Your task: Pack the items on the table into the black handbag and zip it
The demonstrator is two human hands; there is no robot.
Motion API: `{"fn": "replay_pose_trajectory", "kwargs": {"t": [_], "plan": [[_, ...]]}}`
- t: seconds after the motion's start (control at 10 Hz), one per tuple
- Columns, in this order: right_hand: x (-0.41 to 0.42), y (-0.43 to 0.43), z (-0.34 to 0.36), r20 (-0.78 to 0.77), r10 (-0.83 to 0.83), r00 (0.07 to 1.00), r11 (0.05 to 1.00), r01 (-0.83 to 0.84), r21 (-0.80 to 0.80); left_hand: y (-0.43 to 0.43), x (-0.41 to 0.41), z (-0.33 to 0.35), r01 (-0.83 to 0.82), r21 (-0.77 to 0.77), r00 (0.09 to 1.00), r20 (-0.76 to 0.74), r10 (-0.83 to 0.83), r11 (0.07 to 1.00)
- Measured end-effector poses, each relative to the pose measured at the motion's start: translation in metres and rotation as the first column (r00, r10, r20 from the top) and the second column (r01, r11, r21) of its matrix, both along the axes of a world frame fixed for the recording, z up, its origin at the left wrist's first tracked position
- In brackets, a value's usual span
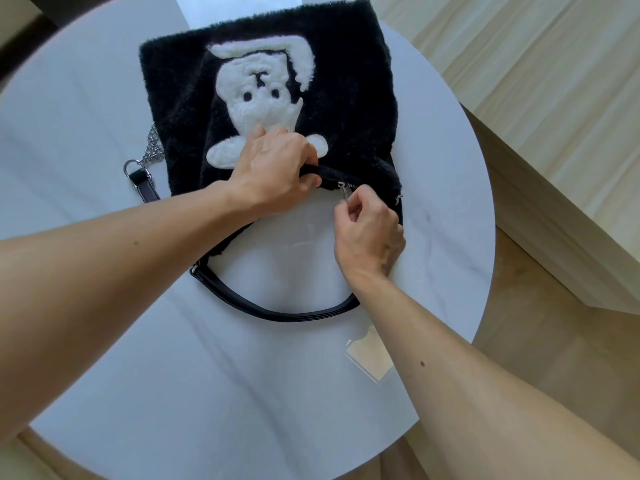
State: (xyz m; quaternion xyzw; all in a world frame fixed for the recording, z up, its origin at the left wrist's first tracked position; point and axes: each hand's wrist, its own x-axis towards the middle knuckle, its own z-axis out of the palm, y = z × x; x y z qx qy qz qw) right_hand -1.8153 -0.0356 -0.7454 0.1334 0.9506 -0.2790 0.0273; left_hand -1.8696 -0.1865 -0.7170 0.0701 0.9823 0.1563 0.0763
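While the black handbag (pixel 346 98) lies flat on the white counter (pixel 86 98), with its chain (pixel 152 143) at the left, the left grip (pixel 273 174) clenches the fluffy top edge just beside the zip. This hold should be firm, so that the teeth lie straight. To its right, the right grip (pixel 369 233) pinches the small metal zipper pull (pixel 343 192); I judge it best to draw it evenly along the edge, because the fur may catch in the slider.

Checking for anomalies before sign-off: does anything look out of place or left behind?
A small clear beige-tinted patch lies on the round white table by the right forearm, outside the fluffy black handbag whose zip pull the right hand pinches. Unpacked item or reflection: cannot tell.
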Motion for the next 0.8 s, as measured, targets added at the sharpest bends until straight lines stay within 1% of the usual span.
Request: {"fn": "replay_pose_trajectory", "kwargs": {"t": [0.1,0.2,0.3,0.4,0.5,0.6,0.7,0.8], "plan": [[0.01,0.014,-0.003,0.072,0.197,0.978,0.974,-0.204,0.097,-0.003,0.009,0.0,0.068,0.055,0.998,0.004,-0.068,0.996],[0.017,0.023,-0.002,0.096,0.277,0.956,0.955,-0.285,0.082,-0.011,0.025,0.0,0.103,0.093,0.995,-0.006,-0.102,0.99],[0.017,0.027,0.002,0.026,0.257,0.966,0.965,-0.257,0.043,-0.021,0.044,-0.001,0.042,0.038,0.997,-0.07,-0.04,0.998],[0.01,0.029,0.009,-0.135,0.273,0.953,0.962,-0.266,0.062,-0.03,0.066,-0.001,-0.069,-0.077,0.987,-0.151,0.057,0.995],[-0.002,0.029,0.018,-0.164,0.399,0.902,0.909,-0.365,0.202,-0.036,0.086,0.001,-0.12,-0.155,0.991,-0.075,0.109,0.981],[-0.012,0.031,0.022,0.198,0.552,0.81,0.767,-0.586,0.261,-0.033,0.103,0.006,-0.02,-0.25,0.994,0.099,0.046,0.968],[-0.019,0.036,0.03,0.426,0.573,0.7,0.677,-0.697,0.235,-0.028,0.111,0.018,-0.012,-0.281,0.963,0.256,0.087,0.96],[-0.025,0.04,0.054,0.491,0.587,0.643,0.646,-0.738,0.195,-0.019,0.114,0.037,-0.053,-0.276,0.899,0.406,0.167,0.96]]}}
